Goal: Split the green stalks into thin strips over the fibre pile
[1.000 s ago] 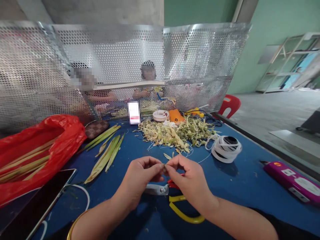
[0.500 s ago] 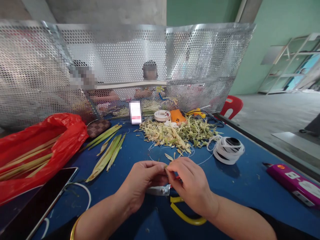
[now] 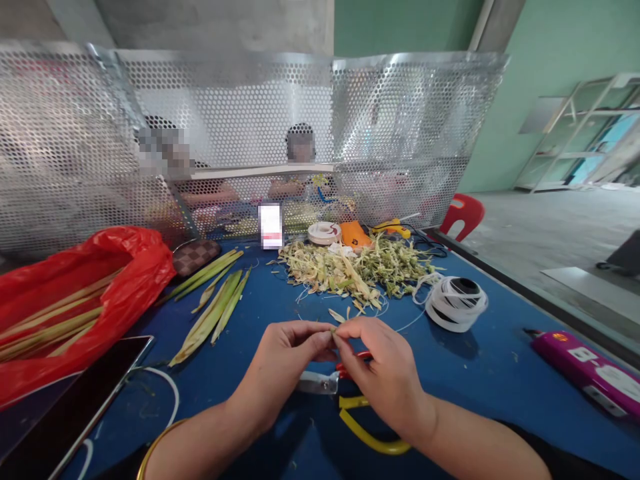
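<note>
My left hand (image 3: 287,360) and my right hand (image 3: 387,363) meet above the blue table. Their thumbs and index fingers pinch a small greenish plant piece (image 3: 333,331) between them; its shape is mostly hidden by the fingertips. Beneath my hands lies a pair of scissors (image 3: 323,383) with metal blades and red and yellow handles, partly covered by my right hand. Just beyond the fingers is a heap of cut, curled plant strips (image 3: 345,273), pale yellow and green. A few loose pale strips (image 3: 340,315) lie between the heap and my hands.
Long green husk leaves (image 3: 215,313) lie left, beside a red plastic bag (image 3: 145,247) holding more. A tablet (image 3: 85,407) is at the lower left. White ribbon roll (image 3: 457,303) and purple device (image 3: 585,367) sit right. A perforated metal screen (image 3: 240,100) stands behind, people beyond it.
My fingertips still meet at the same spot, with the left fingers slightly straighter. More of the scissors' red handle shows between my hands.
</note>
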Motion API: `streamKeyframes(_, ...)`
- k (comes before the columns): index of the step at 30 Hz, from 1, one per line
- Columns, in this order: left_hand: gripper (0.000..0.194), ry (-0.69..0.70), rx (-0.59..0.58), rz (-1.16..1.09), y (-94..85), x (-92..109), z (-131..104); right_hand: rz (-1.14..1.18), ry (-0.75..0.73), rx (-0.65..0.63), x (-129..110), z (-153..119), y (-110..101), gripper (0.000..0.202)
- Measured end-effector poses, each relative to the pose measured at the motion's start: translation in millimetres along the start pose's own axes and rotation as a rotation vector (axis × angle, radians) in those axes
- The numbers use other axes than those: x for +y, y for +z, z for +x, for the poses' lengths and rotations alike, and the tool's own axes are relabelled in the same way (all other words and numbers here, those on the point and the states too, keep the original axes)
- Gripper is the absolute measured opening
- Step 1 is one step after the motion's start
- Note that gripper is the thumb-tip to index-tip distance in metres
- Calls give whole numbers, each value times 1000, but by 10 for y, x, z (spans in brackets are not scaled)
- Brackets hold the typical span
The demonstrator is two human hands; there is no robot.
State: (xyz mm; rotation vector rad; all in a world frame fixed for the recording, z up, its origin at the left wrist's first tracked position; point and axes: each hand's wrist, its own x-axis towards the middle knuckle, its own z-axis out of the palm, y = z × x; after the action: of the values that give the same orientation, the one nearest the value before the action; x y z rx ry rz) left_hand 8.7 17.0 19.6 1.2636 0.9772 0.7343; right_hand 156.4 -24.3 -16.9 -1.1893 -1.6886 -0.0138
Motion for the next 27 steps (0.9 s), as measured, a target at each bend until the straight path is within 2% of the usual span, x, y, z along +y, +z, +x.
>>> streamKeyframes(7, 24, 8, 51, -11, 38, -53, 33, 12, -44, 8, 2, 7, -3, 11)
streamKeyframes(14, 11, 55, 73, 196, 0, 4, 52, 16, -101, -36, -17, 44, -35, 13)
streamKeyframes(20, 8, -33, 14, 207, -74, 94, 68, 26, 1, -96, -22, 61, -70, 10)
streamKeyframes(24, 10, -195, -112, 79, -135, 111, 74, 54, 23, -97, -22, 74, -82, 10)
streamKeyframes(27, 11, -222, -105, -26, -133, 82, 69, 60, 45, -95, -8, 89, -94, 11)
